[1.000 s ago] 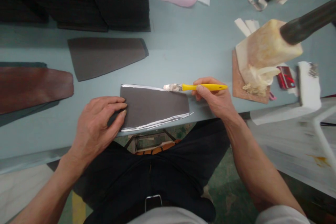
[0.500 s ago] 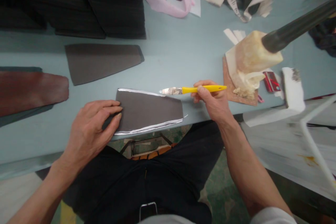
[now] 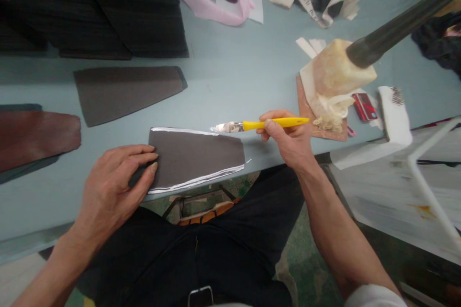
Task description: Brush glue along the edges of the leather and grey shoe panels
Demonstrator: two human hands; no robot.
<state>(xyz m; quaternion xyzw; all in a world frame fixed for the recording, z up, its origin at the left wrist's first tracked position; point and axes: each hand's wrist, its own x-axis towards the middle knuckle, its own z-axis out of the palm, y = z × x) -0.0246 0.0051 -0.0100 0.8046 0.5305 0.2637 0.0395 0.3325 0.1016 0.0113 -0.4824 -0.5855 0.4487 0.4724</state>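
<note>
A dark grey tapered panel (image 3: 196,158) lies near the table's front edge, with white wet-looking bands along its far and near long sides. My left hand (image 3: 117,182) rests at the panel's wide left end, its fingertips touching that edge and its thumb apart from the fingers. Held in my right hand (image 3: 288,139) is a brush with a yellow handle (image 3: 273,123), its whitish bristles pointing left. The bristle tip is just beyond the panel's far side, near the white band; whether it touches the table I cannot tell.
Another dark panel (image 3: 126,93) and reddish-brown pieces (image 3: 39,136) lie to the left. Tall black stacks (image 3: 151,9) stand behind. At right, a glue-crusted container (image 3: 334,69) with a dark rod sits on a brown board (image 3: 302,105), near a red box (image 3: 364,107) and fabric scraps (image 3: 223,7).
The view has shifted, so most things appear farther left. Relative to the panel, the brush tip has moved slightly outward from its far side. My left hand stays at the panel's left end.
</note>
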